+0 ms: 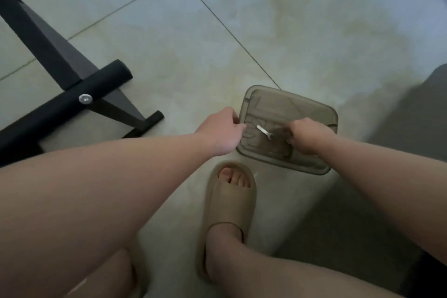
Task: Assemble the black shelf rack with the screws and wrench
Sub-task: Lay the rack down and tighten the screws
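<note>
— What is seen first, taken by size?

— One pale tiled floor (302,31) is spread across the whole frame and is crossed by dark grout lines. On it, in the upper left, one black shelf rack (48,38) is laid flat. Its black bars are joined at angles, and a round tube is crossed over a flat bar.

— And after that?

— One smoky, see-through plastic box (297,109) is set on the floor right of centre, well apart from the rack. Just below it, at lower centre, one beige sandal (227,213) is worn on a foot, with its toe end near the box's lower left corner.

— How many hands are counted, and how are they held?

— Two. The left hand (221,132) is placed at the box's left edge, and its fingers are curled over the rim, so the box is gripped there. The right hand (308,139) is held over the box's middle and curled tight. One small silver wrench (263,131) is pinched in its fingers, with the free end pointed toward the upper left.

— Are screws counted?

— One silver bolt (85,98) is seen, seated in the round tube where the flat bar is crossed. What is kept inside the box cannot be told.
</note>
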Demonstrator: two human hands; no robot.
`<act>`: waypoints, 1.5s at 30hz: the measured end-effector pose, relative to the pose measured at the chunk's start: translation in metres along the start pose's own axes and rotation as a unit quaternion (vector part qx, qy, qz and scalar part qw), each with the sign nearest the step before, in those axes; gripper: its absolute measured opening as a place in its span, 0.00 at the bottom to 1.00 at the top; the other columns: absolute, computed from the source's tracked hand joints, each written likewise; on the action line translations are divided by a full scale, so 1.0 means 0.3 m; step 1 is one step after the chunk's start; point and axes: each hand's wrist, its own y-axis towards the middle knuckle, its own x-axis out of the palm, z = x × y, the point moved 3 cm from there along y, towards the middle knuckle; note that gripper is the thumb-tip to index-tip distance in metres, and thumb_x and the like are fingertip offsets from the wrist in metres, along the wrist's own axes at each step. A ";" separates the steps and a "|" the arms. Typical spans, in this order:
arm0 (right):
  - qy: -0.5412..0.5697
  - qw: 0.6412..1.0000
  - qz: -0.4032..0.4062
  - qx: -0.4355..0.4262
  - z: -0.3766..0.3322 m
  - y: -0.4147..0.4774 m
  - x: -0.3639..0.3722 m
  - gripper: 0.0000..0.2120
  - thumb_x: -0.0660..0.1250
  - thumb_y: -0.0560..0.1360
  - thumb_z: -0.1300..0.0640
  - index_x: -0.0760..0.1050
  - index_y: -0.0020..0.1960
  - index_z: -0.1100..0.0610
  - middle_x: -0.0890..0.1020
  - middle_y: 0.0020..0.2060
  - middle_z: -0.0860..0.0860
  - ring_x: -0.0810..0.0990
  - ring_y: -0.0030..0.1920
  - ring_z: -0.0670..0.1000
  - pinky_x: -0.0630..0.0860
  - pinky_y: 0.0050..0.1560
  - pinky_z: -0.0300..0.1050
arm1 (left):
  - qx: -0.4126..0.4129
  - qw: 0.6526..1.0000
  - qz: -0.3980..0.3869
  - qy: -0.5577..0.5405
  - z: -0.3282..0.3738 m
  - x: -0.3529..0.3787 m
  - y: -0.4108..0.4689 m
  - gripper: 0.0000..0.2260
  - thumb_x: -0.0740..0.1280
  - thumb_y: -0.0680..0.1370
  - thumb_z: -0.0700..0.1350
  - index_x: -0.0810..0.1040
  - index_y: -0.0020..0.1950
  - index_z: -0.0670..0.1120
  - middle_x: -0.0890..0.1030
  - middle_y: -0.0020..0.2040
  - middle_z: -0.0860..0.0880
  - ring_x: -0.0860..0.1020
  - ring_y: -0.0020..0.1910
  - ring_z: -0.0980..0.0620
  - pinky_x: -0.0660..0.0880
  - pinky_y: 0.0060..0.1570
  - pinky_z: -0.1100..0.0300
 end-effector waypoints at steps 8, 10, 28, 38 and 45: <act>-0.144 0.986 0.067 -0.043 0.011 0.066 0.113 0.11 0.60 0.81 0.62 0.74 0.61 0.55 0.77 0.59 0.55 0.77 0.61 0.60 0.66 0.50 0.47 | 0.025 0.999 0.028 -0.023 -0.035 0.031 0.024 0.11 0.61 0.82 0.53 0.67 0.42 0.52 0.75 0.41 0.52 0.72 0.40 0.56 0.62 0.34 0.59; -0.125 0.989 0.067 -0.041 0.011 0.080 0.120 0.10 0.60 0.81 0.63 0.74 0.60 0.56 0.78 0.57 0.55 0.78 0.59 0.60 0.67 0.47 0.47 | 0.030 0.999 0.027 -0.024 -0.039 0.029 0.021 0.11 0.61 0.82 0.53 0.67 0.42 0.52 0.75 0.41 0.52 0.72 0.40 0.56 0.63 0.34 0.59; 0.129 0.938 0.274 -0.167 -0.213 -0.357 -0.428 0.05 0.66 0.76 0.61 0.78 0.52 0.58 0.81 0.47 0.55 0.78 0.50 0.60 0.76 0.50 0.51 | -0.084 0.995 -0.035 -0.049 0.078 -0.378 -0.362 0.15 0.56 0.84 0.49 0.75 0.59 0.40 0.81 0.48 0.46 0.81 0.39 0.48 0.74 0.40 0.58; 0.200 0.823 0.413 -0.335 -0.616 -0.975 -0.714 0.04 0.70 0.77 0.61 0.80 0.51 0.56 0.75 0.45 0.45 0.75 0.46 0.47 0.75 0.49 0.48 | -0.087 0.858 0.073 -0.502 0.031 -0.640 -0.834 0.23 0.55 0.84 0.57 0.79 0.57 0.39 0.84 0.55 0.42 0.84 0.48 0.45 0.80 0.50 0.51; 0.211 0.807 0.380 -0.400 -0.799 -1.125 -0.682 0.09 0.67 0.75 0.68 0.81 0.52 0.59 0.78 0.47 0.49 0.77 0.49 0.51 0.75 0.52 0.49 | -0.052 0.774 0.022 -0.631 0.006 -0.672 -0.973 0.26 0.52 0.86 0.55 0.77 0.55 0.33 0.83 0.47 0.38 0.85 0.41 0.43 0.82 0.41 0.51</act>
